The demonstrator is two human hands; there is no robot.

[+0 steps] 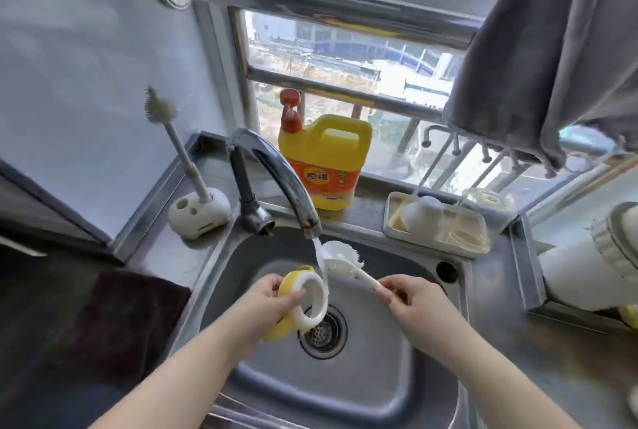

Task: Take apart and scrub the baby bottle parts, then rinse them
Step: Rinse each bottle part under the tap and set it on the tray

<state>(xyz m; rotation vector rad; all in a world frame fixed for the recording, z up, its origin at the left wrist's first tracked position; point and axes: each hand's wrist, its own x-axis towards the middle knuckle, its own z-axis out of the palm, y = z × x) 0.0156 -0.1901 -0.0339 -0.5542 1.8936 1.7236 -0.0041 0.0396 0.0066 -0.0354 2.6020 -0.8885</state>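
Two hands work over the sink (397,352): left hand (267,294), fingers curled round the collar (303,301), tilts it under the tap (276,173) stream, apparently for rinsing; right hand (407,297) pinches the brush (345,261) handle, bristles beside the stream.

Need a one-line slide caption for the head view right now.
Left hand holds the yellow-and-white bottle ring under running faucet; right hand grips the brush.

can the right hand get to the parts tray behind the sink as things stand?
Probably yes, though not free to grab. The tray sits on the counter right of the faucet, with nothing between it and the right hand. But that hand grips the brush, so it would need to put it down first.
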